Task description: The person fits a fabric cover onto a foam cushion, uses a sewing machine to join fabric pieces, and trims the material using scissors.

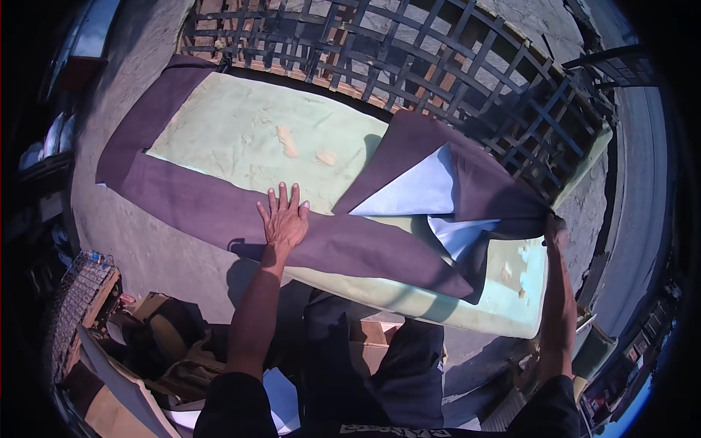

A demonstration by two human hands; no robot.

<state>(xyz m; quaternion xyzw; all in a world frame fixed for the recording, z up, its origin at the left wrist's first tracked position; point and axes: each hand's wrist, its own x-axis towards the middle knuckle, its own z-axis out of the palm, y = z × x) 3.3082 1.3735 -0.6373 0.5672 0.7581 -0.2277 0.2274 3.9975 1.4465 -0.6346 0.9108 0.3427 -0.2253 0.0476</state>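
Observation:
In front of me lies a long, pale green foam slab (241, 109) with a few tan torn patches on it. Dark purple fabric (197, 193) is folded over its left end and near edge, and its bluish-white underside (416, 186) shows where it is turned back at the right. My left hand (286, 223) presses flat on the fabric along the near edge, fingers spread. My right hand (556, 232) is closed on the fabric's far right corner, drawing it taut over the foam's right end. Bare foam shows at the near right corner.
Behind the foam stands a frame (409, 44) of woven dark straps on wood. At lower left are a wire crate (77, 306) and a pile of scraps and boards (124, 401). A rolled piece of foam (595, 354) sits at lower right. Concrete ground (131, 109) surrounds the slab.

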